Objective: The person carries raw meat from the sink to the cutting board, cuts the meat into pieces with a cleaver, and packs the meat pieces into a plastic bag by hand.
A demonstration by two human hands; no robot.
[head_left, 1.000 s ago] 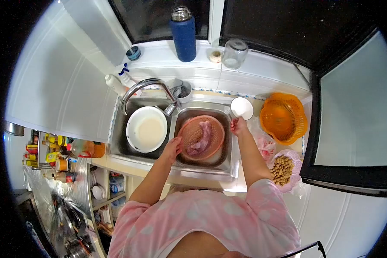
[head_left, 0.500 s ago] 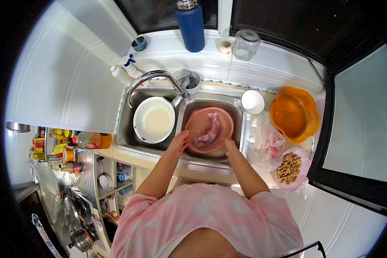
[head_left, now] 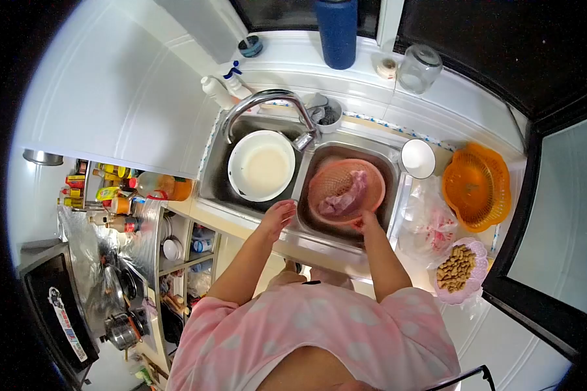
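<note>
the pink colander (head_left: pixel 325 179) sat in the right basin (head_left: pixel 332 237) of the sink, with a long pale-pink piece of meat (head_left: pixel 346 198) lying inside it. the right hand (head_left: pixel 367 225) was at the colander's near right rim, its fingers curled; whether they gripped the rim could not be told. the left hand (head_left: pixel 280 219) hung near the colander's left side, apart from it, fingers loosely spread and grasping nothing. in the left basin stood a white bowl (head_left: pixel 239 168) of cloudy liquid (head_left: pixel 266 169). on the desk (head_left: pixel 205 212), right of the sink, were a white cup (head_left: pixel 417 158), an orange basket (head_left: pixel 477 188) and a plastic bag (head_left: pixel 427 221).
</note>
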